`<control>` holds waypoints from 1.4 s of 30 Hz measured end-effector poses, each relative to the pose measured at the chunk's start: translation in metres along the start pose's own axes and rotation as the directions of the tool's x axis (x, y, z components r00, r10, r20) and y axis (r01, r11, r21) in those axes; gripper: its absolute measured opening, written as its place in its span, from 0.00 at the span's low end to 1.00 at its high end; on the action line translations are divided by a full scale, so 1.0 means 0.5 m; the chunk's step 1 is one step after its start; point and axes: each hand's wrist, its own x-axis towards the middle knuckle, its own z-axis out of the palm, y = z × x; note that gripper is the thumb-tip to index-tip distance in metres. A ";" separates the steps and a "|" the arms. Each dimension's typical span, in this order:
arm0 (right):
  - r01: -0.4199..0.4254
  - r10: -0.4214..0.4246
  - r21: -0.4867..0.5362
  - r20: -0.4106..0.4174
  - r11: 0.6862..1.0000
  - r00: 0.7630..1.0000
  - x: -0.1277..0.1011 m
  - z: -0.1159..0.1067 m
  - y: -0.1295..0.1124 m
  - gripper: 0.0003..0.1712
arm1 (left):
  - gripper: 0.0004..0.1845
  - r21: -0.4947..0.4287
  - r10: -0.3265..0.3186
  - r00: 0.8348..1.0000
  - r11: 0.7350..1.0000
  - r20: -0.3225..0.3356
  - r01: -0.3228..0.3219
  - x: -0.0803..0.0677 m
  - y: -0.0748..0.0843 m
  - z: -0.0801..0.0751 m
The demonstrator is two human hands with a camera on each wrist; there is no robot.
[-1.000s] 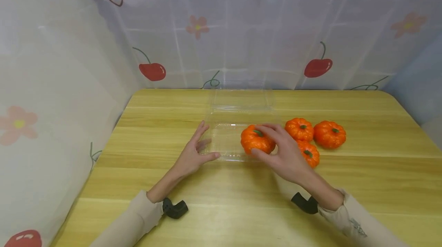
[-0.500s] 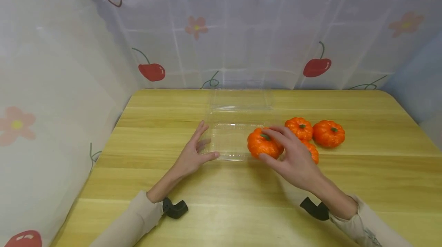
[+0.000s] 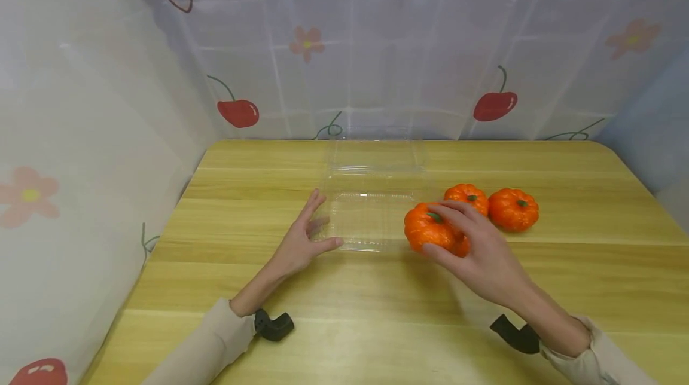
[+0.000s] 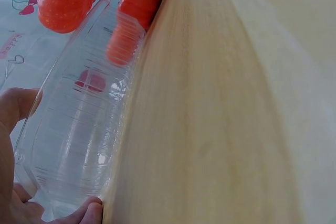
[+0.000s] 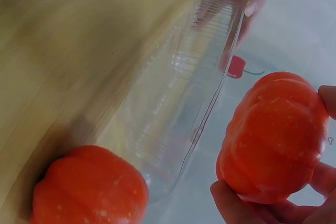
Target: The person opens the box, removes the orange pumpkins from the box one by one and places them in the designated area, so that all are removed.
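Observation:
A toy pumpkin [image 3: 422,229], orange with a green stem, is in my right hand [image 3: 487,259], pinched between thumb and fingers. It hangs above the table by the right end of a clear plastic clamshell box [image 3: 357,223]. In the right wrist view the pumpkin [image 5: 275,137] is level with the box's rim. My left hand [image 3: 296,247] holds the box's left end, its thumb [image 4: 23,103] at the rim and fingertips [image 4: 92,211] low at the side. The box lies open, its lid [image 3: 377,153] folded back, with no pumpkin inside.
Two more toy pumpkins, one behind [image 3: 467,193] and one farther right [image 3: 514,210], sit on the wooden table [image 3: 344,325]. A third pumpkin [image 3: 462,246] is mostly hidden behind the held one. A printed curtain [image 3: 404,56] closes off the back.
My right hand has carried the pumpkin rightward, from over the box to past its right end, now covering most of a pumpkin behind it. The left hand and box have stayed put.

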 end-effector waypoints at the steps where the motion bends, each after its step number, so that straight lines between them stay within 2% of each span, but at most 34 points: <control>1: -0.002 0.002 -0.005 -0.010 1.000 1.000 -0.002 -0.002 0.001 0.30 | 0.54 0.002 -0.001 1.000 1.000 -0.001 0.001 0.000 0.000 0.000; 15: -0.034 0.031 -0.048 -0.056 0.998 0.998 -0.024 -0.064 0.026 0.32 | 0.54 0.012 -0.007 1.000 1.000 -0.007 0.007 -0.001 0.000 0.003; 19: -0.062 0.059 -0.031 -0.073 0.998 0.996 -0.031 -0.081 0.040 0.32 | 0.55 0.015 -0.012 1.000 1.000 -0.004 0.012 0.000 -0.002 0.002; 29: -0.178 0.178 0.012 -0.087 0.984 0.980 -0.064 -0.091 0.079 0.34 | 0.53 0.010 -0.005 1.000 1.000 0.008 0.004 0.000 -0.004 0.002; 37: -0.233 0.231 0.000 -0.112 0.973 0.966 -0.084 -0.100 0.097 0.35 | 0.51 0.006 0.013 1.000 1.000 0.011 -0.013 -0.002 -0.009 -0.002; 42: -0.239 0.237 0.006 -0.143 0.971 0.961 -0.095 -0.101 0.108 0.35 | 0.50 0.004 0.008 1.000 1.000 0.017 -0.009 -0.001 -0.007 -0.002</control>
